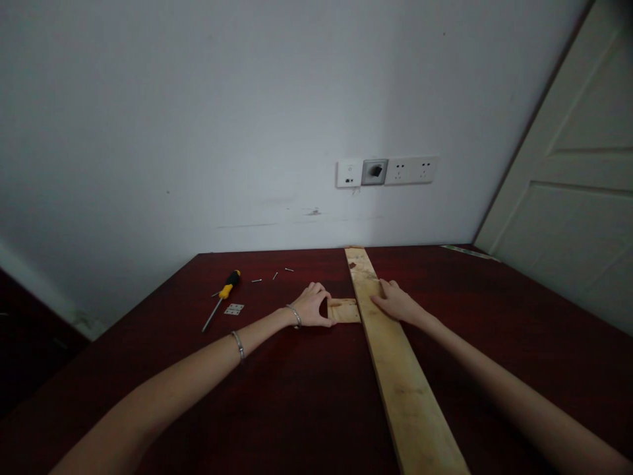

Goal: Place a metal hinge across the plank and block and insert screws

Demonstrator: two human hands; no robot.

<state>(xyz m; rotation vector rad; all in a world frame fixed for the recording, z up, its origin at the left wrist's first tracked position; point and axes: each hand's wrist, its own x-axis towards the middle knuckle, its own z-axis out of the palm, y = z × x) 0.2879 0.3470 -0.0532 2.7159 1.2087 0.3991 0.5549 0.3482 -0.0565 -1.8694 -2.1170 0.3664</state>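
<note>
Sockets point(409, 170) sit on the wall point(237, 119), left of a panelled door point(583, 168).

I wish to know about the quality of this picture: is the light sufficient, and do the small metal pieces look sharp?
Head view: dim light, the wall palest, the table very dark in front; head view: small metal pieces too soft for fine detail; head view: the long board widens strongly toward the camera.
</note>
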